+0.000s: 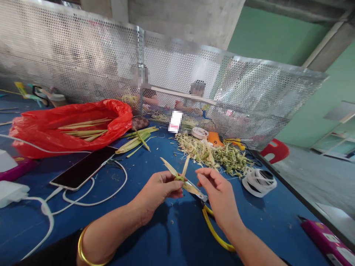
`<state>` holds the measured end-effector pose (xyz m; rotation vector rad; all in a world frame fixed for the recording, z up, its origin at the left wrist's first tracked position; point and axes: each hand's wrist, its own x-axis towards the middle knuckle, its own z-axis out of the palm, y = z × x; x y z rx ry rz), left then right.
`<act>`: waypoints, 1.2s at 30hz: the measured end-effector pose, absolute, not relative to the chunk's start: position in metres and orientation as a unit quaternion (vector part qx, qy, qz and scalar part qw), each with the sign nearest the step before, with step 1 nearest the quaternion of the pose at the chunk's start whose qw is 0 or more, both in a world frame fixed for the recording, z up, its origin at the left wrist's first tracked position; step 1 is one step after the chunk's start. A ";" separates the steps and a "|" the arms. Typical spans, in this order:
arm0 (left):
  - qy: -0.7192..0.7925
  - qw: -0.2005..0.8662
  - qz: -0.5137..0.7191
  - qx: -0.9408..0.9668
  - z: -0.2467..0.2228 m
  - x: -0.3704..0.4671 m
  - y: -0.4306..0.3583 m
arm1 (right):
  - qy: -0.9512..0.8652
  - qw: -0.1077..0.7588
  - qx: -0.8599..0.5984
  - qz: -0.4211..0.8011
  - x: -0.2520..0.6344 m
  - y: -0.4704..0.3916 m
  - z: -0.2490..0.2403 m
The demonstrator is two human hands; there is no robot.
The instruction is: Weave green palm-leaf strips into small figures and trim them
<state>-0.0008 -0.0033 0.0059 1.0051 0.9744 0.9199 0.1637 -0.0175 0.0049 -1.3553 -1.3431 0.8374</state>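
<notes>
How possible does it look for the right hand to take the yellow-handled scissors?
Probably yes: the right hand seems to hold nothing, and the yellow-handled scissors lie near it, with one handle largely uncovered.

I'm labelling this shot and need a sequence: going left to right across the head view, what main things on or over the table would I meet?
Red plastic bag → left hand, holding a leaf piece → right hand → white roll → purple device.
</notes>
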 end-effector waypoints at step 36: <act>0.466 0.675 0.243 0.518 -0.003 0.006 -0.007 | -0.625 0.474 -0.558 0.270 0.175 -0.007 0.001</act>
